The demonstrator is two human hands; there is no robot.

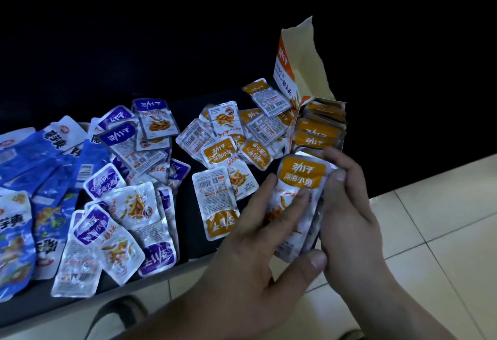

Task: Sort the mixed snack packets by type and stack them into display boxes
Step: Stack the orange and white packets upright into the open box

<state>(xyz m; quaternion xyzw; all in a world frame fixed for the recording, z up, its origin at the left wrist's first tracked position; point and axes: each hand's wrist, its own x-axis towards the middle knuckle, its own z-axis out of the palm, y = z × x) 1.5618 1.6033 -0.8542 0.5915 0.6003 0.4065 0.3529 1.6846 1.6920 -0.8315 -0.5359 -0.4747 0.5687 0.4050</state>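
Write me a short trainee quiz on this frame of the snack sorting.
1. True or false: the display box already contains orange packets.
2. Which colour is the stack that the left hand and right hand hold together? A purple, B orange, C blue.
3. Fill in: the leftmost packets are ____ in colour.

Key: 1 true; 2 B; 3 blue.
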